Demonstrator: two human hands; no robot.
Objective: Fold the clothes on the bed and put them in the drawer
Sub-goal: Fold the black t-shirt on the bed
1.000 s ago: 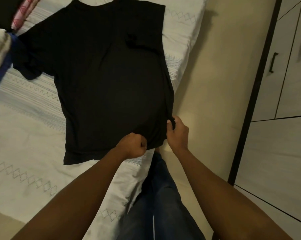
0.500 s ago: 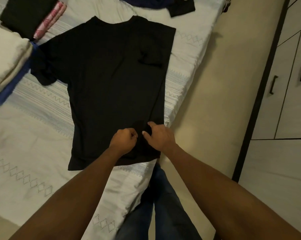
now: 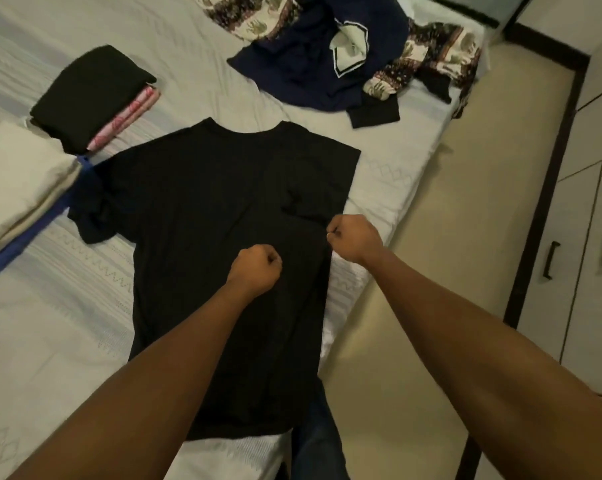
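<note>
A black T-shirt [image 3: 202, 209] lies spread flat on the white bed [image 3: 50, 323], collar pointing away from me, with its right sleeve folded inward and its left sleeve bunched up. My left hand [image 3: 254, 268] sits curled in a fist on the middle of the shirt, gripping fabric. My right hand [image 3: 353, 240] pinches the folded right edge of the shirt at about the same height. A wardrobe with drawer fronts and black handles [image 3: 576, 237] stands to the right across the floor.
Folded black and pink clothes [image 3: 91, 91] and a folded cream cloth [image 3: 19, 178] lie on the bed's left. A heap of unfolded navy and patterned clothes [image 3: 327, 57] lies at the far end. A beige floor strip [image 3: 448, 237] separates bed and wardrobe.
Both hands have moved from the shirt's hem up to its middle. My right hand shifted out to the right edge. The view has tilted up, showing the far heap.
</note>
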